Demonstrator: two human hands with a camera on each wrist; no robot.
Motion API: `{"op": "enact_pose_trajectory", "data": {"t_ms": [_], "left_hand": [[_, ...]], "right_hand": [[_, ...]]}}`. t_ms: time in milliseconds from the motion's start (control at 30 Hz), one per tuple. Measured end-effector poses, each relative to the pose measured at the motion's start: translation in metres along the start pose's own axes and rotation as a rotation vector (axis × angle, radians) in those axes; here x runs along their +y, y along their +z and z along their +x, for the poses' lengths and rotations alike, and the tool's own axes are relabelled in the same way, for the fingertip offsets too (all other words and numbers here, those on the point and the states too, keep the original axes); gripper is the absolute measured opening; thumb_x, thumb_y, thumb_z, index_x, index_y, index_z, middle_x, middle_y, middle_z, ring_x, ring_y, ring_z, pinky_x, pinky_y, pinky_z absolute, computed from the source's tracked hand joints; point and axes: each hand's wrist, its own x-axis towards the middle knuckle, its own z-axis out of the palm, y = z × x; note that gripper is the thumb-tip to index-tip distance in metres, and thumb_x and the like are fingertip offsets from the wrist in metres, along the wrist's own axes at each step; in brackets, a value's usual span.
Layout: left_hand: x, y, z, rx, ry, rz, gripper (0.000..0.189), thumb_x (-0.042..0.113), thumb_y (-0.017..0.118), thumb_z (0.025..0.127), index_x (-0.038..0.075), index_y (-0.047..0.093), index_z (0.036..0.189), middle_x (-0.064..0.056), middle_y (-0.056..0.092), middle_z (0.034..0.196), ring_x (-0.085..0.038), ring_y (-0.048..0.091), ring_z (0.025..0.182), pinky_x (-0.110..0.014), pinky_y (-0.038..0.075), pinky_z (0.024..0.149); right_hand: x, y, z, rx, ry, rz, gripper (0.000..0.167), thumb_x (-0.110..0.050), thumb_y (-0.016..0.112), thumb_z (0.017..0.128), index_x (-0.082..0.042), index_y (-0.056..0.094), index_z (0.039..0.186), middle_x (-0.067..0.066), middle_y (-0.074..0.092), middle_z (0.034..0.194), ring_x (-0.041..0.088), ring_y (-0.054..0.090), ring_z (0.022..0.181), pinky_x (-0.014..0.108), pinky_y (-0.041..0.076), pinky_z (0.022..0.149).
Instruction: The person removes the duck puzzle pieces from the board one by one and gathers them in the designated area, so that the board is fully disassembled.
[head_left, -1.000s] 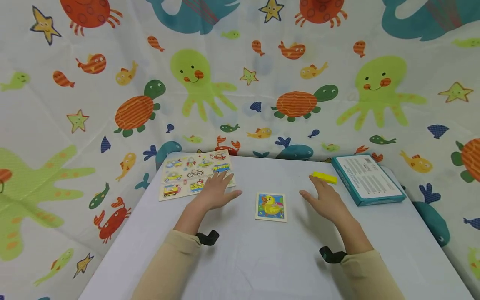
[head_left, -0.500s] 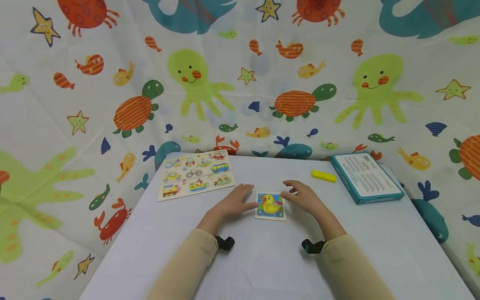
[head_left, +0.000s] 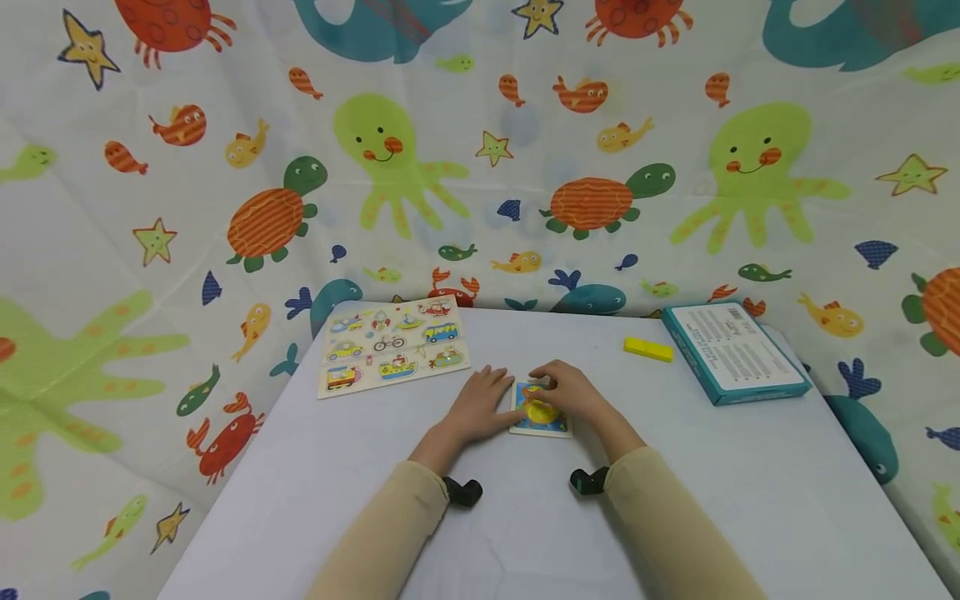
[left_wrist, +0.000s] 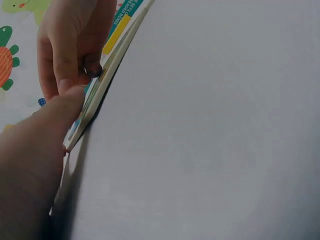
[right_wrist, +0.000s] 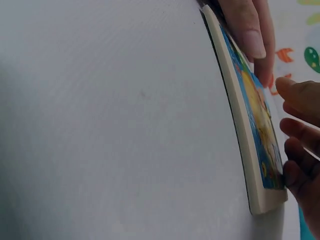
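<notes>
Duck puzzle point(head_left: 547, 423): flat on the surface point(head_left: 525, 533), between both grips.
Left grip point(head_left: 480, 407): fingers extended, thumb over its edge.
Right grip point(head_left: 573, 392): curled above; cannot tell if pinching.
Puzzle handling: steady it gently.

Showing white letters on the side of the teal box point(left_wrist: 123, 20) in the left wrist view. Spelling "SETS" on one line and "BOXES" on the next, with something like "EADED" just before it. Running on a slant and going out of sight at the top. Showing a big white label point(head_left: 737, 350) on top of that box in the head view, but carrying lines of print too tiny and fuzzy to read.
</notes>
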Motion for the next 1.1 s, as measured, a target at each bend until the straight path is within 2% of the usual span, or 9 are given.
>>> {"op": "enact_pose_trajectory", "data": {"t_ms": [167, 333, 567, 900, 1100], "left_hand": [[0.002, 0.002, 0.002, 0.038, -0.014, 0.029, 0.073, 0.064, 0.044, 0.096, 0.017, 0.040, 0.152, -0.005, 0.034, 0.160, -0.032, 0.022, 0.152, -0.048, 0.015, 0.125], [0.003, 0.002, 0.003, 0.043, -0.022, 0.038, 0.072, 0.063, 0.045, 0.096, 0.018, 0.041, 0.151, -0.004, 0.034, 0.160, -0.031, 0.022, 0.152, -0.047, 0.016, 0.125], [0.005, -0.002, 0.001, 0.030, -0.034, 0.036, 0.072, 0.063, 0.048, 0.095, 0.018, 0.041, 0.151, -0.004, 0.035, 0.159, -0.030, 0.023, 0.152, -0.047, 0.016, 0.125], [0.001, 0.004, 0.002, 0.044, -0.027, 0.050, 0.073, 0.066, 0.046, 0.095, 0.019, 0.042, 0.150, -0.003, 0.036, 0.159, -0.030, 0.024, 0.151, -0.047, 0.017, 0.125], [0.004, 0.002, 0.000, 0.048, -0.024, 0.039, 0.073, 0.065, 0.048, 0.094, 0.018, 0.043, 0.150, -0.004, 0.037, 0.158, -0.030, 0.025, 0.151, -0.048, 0.018, 0.125]], "right_hand": [[-0.004, 0.005, 0.005, -0.020, 0.013, 0.001, 0.036, -0.034, 0.070, 0.092, -0.017, 0.068, 0.124, 0.004, 0.059, 0.120, 0.020, 0.056, 0.099, 0.039, 0.053, 0.089], [-0.006, 0.009, 0.007, -0.027, 0.035, -0.010, 0.035, -0.034, 0.069, 0.093, -0.018, 0.069, 0.124, 0.006, 0.055, 0.122, 0.024, 0.055, 0.111, 0.048, 0.048, 0.103], [-0.005, 0.014, 0.010, -0.011, 0.038, -0.026, 0.033, -0.035, 0.070, 0.092, -0.019, 0.069, 0.120, 0.006, 0.054, 0.124, 0.025, 0.055, 0.114, 0.048, 0.047, 0.105], [-0.008, 0.016, 0.010, -0.017, 0.061, 0.000, 0.026, -0.034, 0.069, 0.093, -0.019, 0.070, 0.114, 0.007, 0.055, 0.125, 0.027, 0.055, 0.118, 0.049, 0.044, 0.108], [-0.008, 0.015, 0.010, -0.013, 0.051, 0.022, 0.022, -0.030, 0.068, 0.093, -0.018, 0.069, 0.111, 0.008, 0.055, 0.126, 0.027, 0.055, 0.119, 0.051, 0.044, 0.108]]}}
